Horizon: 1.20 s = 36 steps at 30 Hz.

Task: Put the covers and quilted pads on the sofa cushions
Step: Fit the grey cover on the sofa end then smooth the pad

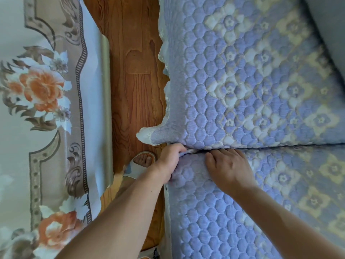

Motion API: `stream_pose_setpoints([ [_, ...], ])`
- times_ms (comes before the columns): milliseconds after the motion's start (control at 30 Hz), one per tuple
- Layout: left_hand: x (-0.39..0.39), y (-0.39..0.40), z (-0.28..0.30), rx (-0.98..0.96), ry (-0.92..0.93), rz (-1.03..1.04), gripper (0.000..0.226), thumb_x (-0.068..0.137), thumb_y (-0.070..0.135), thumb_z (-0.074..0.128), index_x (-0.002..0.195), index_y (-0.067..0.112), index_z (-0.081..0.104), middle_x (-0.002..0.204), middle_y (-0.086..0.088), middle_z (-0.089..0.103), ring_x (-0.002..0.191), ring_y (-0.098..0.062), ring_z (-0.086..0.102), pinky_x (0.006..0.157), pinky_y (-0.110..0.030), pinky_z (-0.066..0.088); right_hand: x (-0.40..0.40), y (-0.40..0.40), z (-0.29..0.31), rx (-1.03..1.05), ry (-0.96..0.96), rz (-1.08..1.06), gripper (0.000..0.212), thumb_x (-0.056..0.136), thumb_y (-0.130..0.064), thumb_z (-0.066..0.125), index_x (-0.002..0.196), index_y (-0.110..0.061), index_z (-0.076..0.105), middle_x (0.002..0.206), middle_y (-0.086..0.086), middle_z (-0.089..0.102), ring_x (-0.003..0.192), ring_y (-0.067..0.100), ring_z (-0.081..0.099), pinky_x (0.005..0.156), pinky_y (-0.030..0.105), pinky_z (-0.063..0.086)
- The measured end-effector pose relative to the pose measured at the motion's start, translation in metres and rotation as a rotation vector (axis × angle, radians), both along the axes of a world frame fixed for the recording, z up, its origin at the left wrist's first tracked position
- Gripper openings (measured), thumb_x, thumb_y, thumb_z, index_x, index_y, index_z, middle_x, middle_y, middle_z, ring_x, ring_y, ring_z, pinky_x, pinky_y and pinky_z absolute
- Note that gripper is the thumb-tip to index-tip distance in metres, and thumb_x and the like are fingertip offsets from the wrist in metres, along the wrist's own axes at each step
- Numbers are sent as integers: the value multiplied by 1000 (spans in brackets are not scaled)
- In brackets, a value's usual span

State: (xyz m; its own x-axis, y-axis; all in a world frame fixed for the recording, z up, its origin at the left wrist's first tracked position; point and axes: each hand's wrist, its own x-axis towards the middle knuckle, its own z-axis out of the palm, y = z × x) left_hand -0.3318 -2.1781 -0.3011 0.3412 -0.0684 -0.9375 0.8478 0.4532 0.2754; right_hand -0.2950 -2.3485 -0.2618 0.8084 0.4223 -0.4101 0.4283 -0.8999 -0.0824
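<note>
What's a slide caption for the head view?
Left hand grips the near quilted pad at the seam; right hand presses it flat.

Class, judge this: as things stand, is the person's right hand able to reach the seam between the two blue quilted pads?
Probably yes: the right hand already lies flat at the seam, with nothing covering it.

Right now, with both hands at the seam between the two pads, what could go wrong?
1. The left hand grips the near quilted pad at its corner; pulling may bunch it, since it already puckers there.
2. The far quilted pad has its lace corner hanging over the floor; tucking could drag it further off.
</note>
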Motion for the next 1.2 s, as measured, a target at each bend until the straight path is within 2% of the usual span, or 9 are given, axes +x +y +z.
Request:
stream_pose_setpoints([
  [167, 11, -8, 7, 249, -209, -375, 22, 95, 23, 48, 78, 14, 59, 98, -10, 66, 97, -25, 58, 71, -32, 39, 3, -9, -1, 21, -60, -1, 37, 100, -35, 32, 68, -25, 47, 69, -5, 60, 75, 23, 56, 81, 39, 42],
  [367, -39, -1, -4, 67, -331, -42, 42, 87, 36, 46, 111, 5, 61, 107, -8, 66, 104, -19, 60, 98, -39, 45, -7, -4, -6, -15, -109, -43, 45, 104, -37, 27, 80, -19, 60, 82, 0, 64, 87, 29, 56, 94, 45, 37],
  [467, -40, -18, -17, 374, -430, -234, 30, 101, 34, 41, 113, 17, 63, 114, -6, 66, 112, -25, 57, 105, -48, 42, -9, -1, -10, -20, -140, -69, 44, 104, -35, 30, 81, -17, 63, 84, 4, 67, 89, 32, 58, 94, 46, 38],
  [600, -29, -4, -15, 399, -374, -505, 50, 98, 59, 32, 131, 34, 60, 147, 0, 43, 142, -25, 28, 120, -46, 19, -10, 13, 5, -19, -144, -64, 41, 101, -30, 37, 71, -13, 60, 74, 7, 65, 79, 34, 60, 79, 44, 47],
  [667, -39, 13, -10, 410, -281, -359, 44, 99, 56, 37, 121, 31, 67, 137, 0, 52, 133, -23, 42, 113, -44, 33, -13, 19, 19, 57, -204, 11, 29, 99, -19, 47, 77, -11, 63, 76, 6, 64, 77, 31, 59, 68, 40, 49],
  [733, -47, 33, -12, 765, -300, -157, 25, 99, 32, 51, 99, 18, 72, 107, -2, 66, 101, -18, 60, 92, -38, 50, -17, 25, 22, 148, -198, 110, 12, 96, -11, 57, 92, -8, 68, 88, 6, 64, 82, 28, 58, 68, 41, 51],
  [800, -46, 57, -25, 1023, -351, -50, 11, 96, 20, 58, 102, 18, 67, 106, 2, 61, 97, -10, 56, 87, -24, 47, -21, 31, 15, 201, -140, 106, 11, 95, -10, 61, 101, -6, 69, 96, 6, 62, 88, 26, 55, 77, 42, 51],
  [967, -14, 63, -42, 263, -440, -475, 30, 103, 29, 43, 118, 24, 69, 123, 5, 66, 115, -14, 58, 98, -28, 44, -30, 30, -5, 248, -147, -37, 21, 95, -14, 50, 99, -7, 70, 98, 5, 56, 90, 22, 46, 81, 39, 46],
  [1200, 6, 40, -56, 271, -426, -823, 48, 97, 56, 35, 113, 25, 68, 130, -9, 63, 114, -25, 59, 100, -38, 47, -22, 38, 1, 264, -73, -9, 22, 93, -15, 54, 103, -12, 73, 97, -2, 63, 94, 21, 52, 81, 32, 48],
])
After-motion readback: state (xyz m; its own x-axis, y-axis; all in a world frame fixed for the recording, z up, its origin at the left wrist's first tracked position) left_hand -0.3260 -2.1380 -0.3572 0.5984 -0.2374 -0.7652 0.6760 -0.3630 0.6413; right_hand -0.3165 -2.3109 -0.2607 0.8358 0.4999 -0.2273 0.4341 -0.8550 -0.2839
